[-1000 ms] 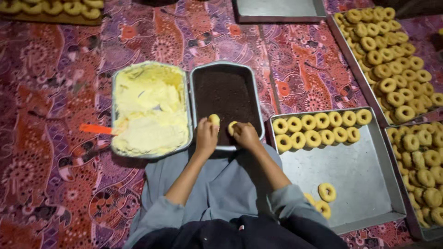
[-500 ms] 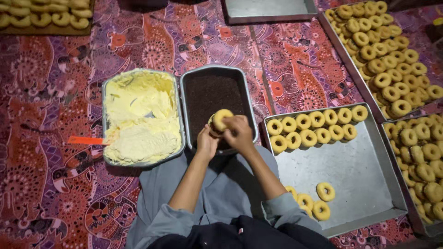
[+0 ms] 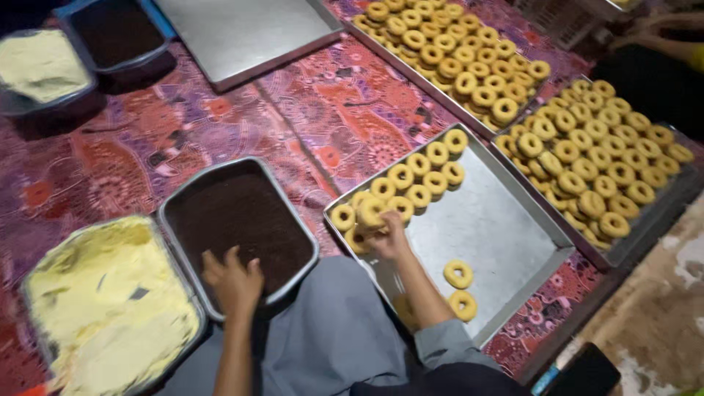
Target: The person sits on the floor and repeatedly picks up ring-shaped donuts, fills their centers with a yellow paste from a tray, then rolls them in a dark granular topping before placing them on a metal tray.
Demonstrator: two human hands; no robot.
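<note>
- Floor covered by patterned red-purple cloth [image 3: 352, 125], everything sits on it.
- Metal tray of dark brown filling [image 3: 238, 224], centre-left.
- Tray of pale yellow dough [image 3: 103, 308], touching its left side.
- Part-filled steel tray [image 3: 499, 235] with ring pastries, just right of the dark one.
- Two full trays of rings: far top [image 3: 447, 51], right [image 3: 601, 169].
- Bare steel tray [image 3: 242, 29], top centre.
- Second dough tub [image 3: 40, 66] and dark tub [image 3: 117, 33], top left.
- Bare concrete [image 3: 660, 323], bottom right.
</note>
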